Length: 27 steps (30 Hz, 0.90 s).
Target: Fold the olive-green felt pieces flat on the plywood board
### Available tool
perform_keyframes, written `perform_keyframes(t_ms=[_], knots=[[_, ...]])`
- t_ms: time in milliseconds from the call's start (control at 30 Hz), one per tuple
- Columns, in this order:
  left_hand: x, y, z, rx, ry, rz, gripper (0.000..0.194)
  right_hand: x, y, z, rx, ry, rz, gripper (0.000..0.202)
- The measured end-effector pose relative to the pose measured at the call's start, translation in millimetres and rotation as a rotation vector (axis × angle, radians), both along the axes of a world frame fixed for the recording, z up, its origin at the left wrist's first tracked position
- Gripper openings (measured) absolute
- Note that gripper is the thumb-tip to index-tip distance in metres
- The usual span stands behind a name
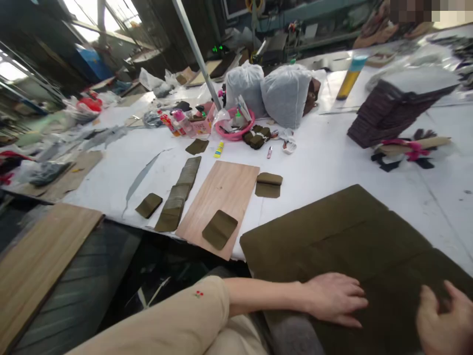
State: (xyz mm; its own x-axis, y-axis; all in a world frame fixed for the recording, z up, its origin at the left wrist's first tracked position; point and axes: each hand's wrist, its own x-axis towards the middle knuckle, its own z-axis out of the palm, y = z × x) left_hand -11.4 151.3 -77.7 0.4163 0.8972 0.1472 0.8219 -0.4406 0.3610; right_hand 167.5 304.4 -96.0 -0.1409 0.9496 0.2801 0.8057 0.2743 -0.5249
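right of the wooden board, the olive cloth seems soft, best held by edges; left hand rests flat on it, right hand has fingers apart.

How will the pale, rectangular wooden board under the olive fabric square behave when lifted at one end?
The board should stay stiff, judging by its flat, wood-grained surface. The fabric square on it looks unfastened, so it may slide off if tilted.

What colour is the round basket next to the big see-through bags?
The round basket is bright pink. It shows best in the head view.
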Motion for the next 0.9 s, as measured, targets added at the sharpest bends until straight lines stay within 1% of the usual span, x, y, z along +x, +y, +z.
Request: perform_keyframes(t_ms=[67, 100, 167, 233, 300, 367, 433, 500, 533, 600, 667, 767, 833, 900], knots=[[-37.4, -23.0, 4.8, -0.054, -0.105, 0.019, 0.039, -29.1, -43.2, 17.8, 0.046, -0.013, 0.046, 0.079], [-59.9, -39.6, 7.1, -0.071, -0.145, 0.07, 0.035, -49.2, -66.4, 25.7, 0.0, -0.015, 0.089, 0.071], [-110.1, -80.6, 10.9, -0.092, -0.201, 0.184, 0.028, -100.3, -114.2, 38.7, -0.119, 0.046, 0.195, 0.053], [-163.0, -127.2, 11.8, -0.126, -0.247, 0.362, 0.023, -162.6, -161.4, 46.7, -0.243, 0.111, 0.368, 0.039], [-213.1, -173.0, 7.3, -0.178, -0.231, 0.552, 0.021, -229.8, -204.0, 47.8, -0.331, 0.082, 0.59, 0.033], [-255.3, -212.3, -3.3, -0.235, -0.162, 0.714, 0.02, -293.4, -238.0, 41.1, -0.355, -0.064, 0.779, 0.031], [-286.2, -241.8, -17.6, -0.292, -0.107, 0.797, 0.018, -346.2, -261.0, 28.4, -0.379, -0.241, 0.836, 0.031], [-305.4, -260.4, -31.0, -0.327, -0.095, 0.788, 0.017, -384.2, -273.1, 13.6, -0.399, -0.39, 0.818, 0.031], [-311.3, -265.9, -36.0, -0.33, -0.096, 0.768, 0.018, -397.7, -275.7, 6.8, -0.388, -0.454, 0.792, 0.032], [-318.1, -271.4, -41.5, -0.315, -0.1, 0.722, 0.019, -415.9, -276.0, -3.6, -0.391, -0.544, 0.73, 0.034], [-321.4, -272.3, -42.2, -0.294, -0.105, 0.698, 0.019, -425.8, -272.8, -9.2, -0.459, -0.569, 0.688, 0.033], [-324.8, -272.3, -40.7, -0.291, -0.157, 0.695, 0.017, -431.8, -268.0, -10.6, -0.583, -0.533, 0.686, 0.024], [-326.7, -273.3, -41.9, -0.29, -0.248, 0.705, 0.016, -431.8, -267.8, -8.6, -0.599, -0.493, 0.699, 0.018], [-328.5, -274.7, -45.4, -0.26, -0.4, 0.764, 0.016, -428.9, -270.6, -4.8, -0.598, -0.432, 0.715, 0.013]])
